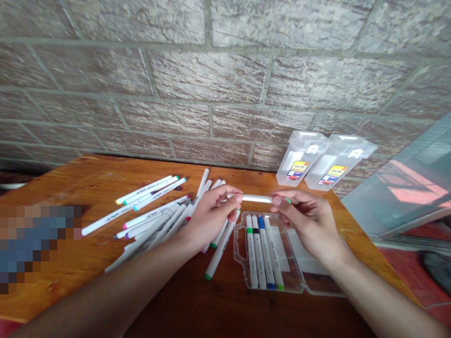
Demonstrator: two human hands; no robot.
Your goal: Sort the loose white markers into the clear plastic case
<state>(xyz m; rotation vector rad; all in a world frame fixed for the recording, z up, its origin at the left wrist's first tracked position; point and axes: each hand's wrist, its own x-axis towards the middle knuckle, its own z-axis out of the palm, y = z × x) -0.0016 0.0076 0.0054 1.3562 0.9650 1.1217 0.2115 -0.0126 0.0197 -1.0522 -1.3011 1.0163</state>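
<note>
Between my two hands a white marker (257, 198) is held level, with a green tip at its right end. My left hand (220, 206) pinches the left end, and my right hand (306, 218) pinches the right end. Below them lies an open clear plastic case (241, 249), with several white markers (262, 253) side by side in its left half; green, black and blue bands show on some. My right wrist covers part of the case's other half (310, 263). Under and left of my left hand is a loose pile of white markers (165, 220) with coloured ends.
Two clear plastic cases (299, 159) with yellow labels stand upright at the back right of the wooden table (98, 183). Behind the table rises a brick wall (197, 80). A pixelated patch hides part of the left side. A glass panel (398, 188) is at right.
</note>
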